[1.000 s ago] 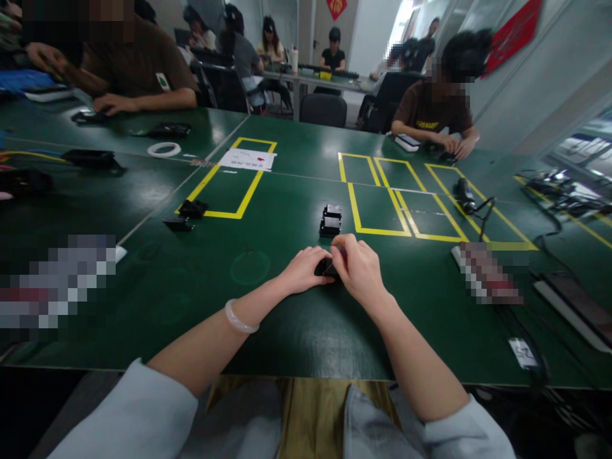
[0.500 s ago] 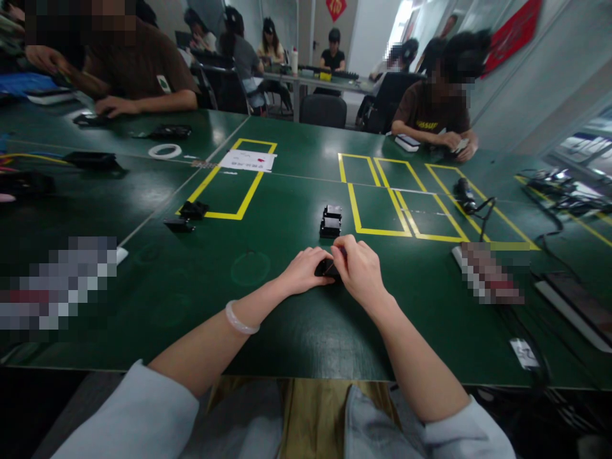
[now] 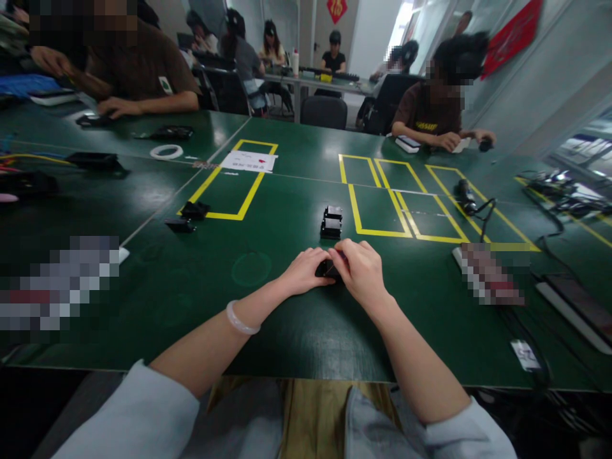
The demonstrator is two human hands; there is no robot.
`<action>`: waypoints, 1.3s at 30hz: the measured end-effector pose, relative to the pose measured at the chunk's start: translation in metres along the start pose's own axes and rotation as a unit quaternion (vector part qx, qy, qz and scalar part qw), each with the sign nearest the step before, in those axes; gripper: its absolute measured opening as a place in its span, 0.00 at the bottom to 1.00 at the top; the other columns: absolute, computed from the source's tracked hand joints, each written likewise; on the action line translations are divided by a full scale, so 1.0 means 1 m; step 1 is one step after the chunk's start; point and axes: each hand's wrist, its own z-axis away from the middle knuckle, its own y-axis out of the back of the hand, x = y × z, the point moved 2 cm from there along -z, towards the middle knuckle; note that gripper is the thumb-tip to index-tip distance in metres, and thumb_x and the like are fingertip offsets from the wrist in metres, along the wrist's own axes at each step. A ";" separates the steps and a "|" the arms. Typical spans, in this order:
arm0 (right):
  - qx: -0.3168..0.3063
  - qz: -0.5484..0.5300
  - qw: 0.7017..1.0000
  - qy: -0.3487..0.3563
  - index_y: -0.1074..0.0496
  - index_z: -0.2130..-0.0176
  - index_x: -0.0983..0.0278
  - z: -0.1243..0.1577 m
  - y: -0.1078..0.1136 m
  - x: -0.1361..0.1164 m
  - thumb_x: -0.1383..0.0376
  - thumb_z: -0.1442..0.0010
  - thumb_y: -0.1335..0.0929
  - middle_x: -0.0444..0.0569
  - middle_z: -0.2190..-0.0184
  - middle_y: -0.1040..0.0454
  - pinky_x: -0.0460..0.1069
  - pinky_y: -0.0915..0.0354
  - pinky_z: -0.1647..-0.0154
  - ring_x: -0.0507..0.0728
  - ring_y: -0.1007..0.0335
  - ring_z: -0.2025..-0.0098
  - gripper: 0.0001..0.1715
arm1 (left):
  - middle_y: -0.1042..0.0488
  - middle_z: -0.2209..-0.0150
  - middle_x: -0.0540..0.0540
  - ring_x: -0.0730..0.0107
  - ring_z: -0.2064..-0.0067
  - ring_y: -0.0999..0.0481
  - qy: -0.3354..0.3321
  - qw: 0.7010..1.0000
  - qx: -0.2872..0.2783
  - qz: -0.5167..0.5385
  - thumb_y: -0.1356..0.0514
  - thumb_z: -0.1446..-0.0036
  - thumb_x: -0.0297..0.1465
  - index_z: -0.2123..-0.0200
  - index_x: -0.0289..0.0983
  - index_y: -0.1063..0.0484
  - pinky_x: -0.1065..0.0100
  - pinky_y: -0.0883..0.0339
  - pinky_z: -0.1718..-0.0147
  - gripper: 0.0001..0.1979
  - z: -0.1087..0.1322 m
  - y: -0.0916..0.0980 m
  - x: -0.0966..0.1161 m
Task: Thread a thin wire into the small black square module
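A small black block-like part (image 3: 326, 270) rests at the table's near middle, mostly covered by my fingers. My left hand (image 3: 306, 269) is closed round its left side, thumb toward me. From the right, my right hand (image 3: 359, 264) bends over the part with fingers curled and pinched at its top; the fingertips are partly hidden. Just beyond my hands stand two similar black blocks (image 3: 331, 228) with shiny grey faces, one behind the other. Two more small black pieces (image 3: 195, 210) lie farther left, by a yellow tape corner.
Yellow tape rectangles (image 3: 382, 232) mark the green table (image 3: 287, 338). A white paper sheet (image 3: 248, 161) and a tape roll (image 3: 166, 152) lie beyond on the left. Blurred-out flat items flank me. Cables (image 3: 557, 220) run along the right. Co-workers sit across the table.
My hands keep nearly the same hold, with the right hand very slightly lower. Across the table on the right, a co-worker's hands have moved apart, one now holding a dark object out to the side.
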 end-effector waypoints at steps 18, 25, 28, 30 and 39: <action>0.001 -0.006 1.000 -0.015 0.33 0.63 0.62 0.001 0.001 -0.002 0.65 0.32 0.42 0.47 0.70 0.25 0.49 0.44 0.65 0.52 0.34 0.71 0.11 | 0.28 0.57 0.47 0.58 0.56 0.30 0.000 1.000 -0.005 0.000 0.34 0.48 0.40 0.56 0.40 0.32 0.59 0.36 0.56 0.19 0.000 0.001 0.000; -0.017 -0.018 1.000 -0.007 0.33 0.66 0.61 0.002 0.000 -0.003 0.63 0.33 0.41 0.46 0.72 0.25 0.49 0.44 0.65 0.52 0.35 0.72 0.12 | 0.28 0.56 0.45 0.57 0.56 0.30 0.000 1.000 -0.008 -0.001 0.34 0.48 0.41 0.55 0.39 0.31 0.58 0.36 0.56 0.20 0.000 0.000 -0.002; -0.016 -0.012 1.000 -0.005 0.34 0.67 0.62 0.002 0.000 -0.003 0.63 0.32 0.41 0.46 0.72 0.26 0.49 0.45 0.65 0.52 0.35 0.72 0.13 | 0.28 0.56 0.45 0.57 0.56 0.30 -0.003 1.000 -0.006 0.002 0.35 0.48 0.41 0.54 0.39 0.32 0.58 0.35 0.56 0.20 0.001 0.001 -0.002; -0.014 -0.013 1.000 -0.007 0.33 0.64 0.62 0.002 0.000 -0.003 0.64 0.32 0.42 0.47 0.70 0.25 0.49 0.44 0.64 0.52 0.34 0.71 0.12 | 0.28 0.54 0.45 0.57 0.55 0.30 -0.006 1.000 -0.007 0.007 0.35 0.48 0.40 0.53 0.40 0.32 0.57 0.36 0.55 0.20 0.001 0.002 -0.001; -0.021 -0.002 1.000 -0.005 0.34 0.68 0.61 0.001 0.000 -0.005 0.62 0.32 0.41 0.45 0.75 0.27 0.49 0.45 0.65 0.52 0.37 0.73 0.14 | 0.28 0.56 0.44 0.57 0.55 0.30 0.002 1.000 -0.009 0.002 0.35 0.47 0.41 0.56 0.38 0.32 0.57 0.35 0.55 0.19 0.001 0.001 -0.002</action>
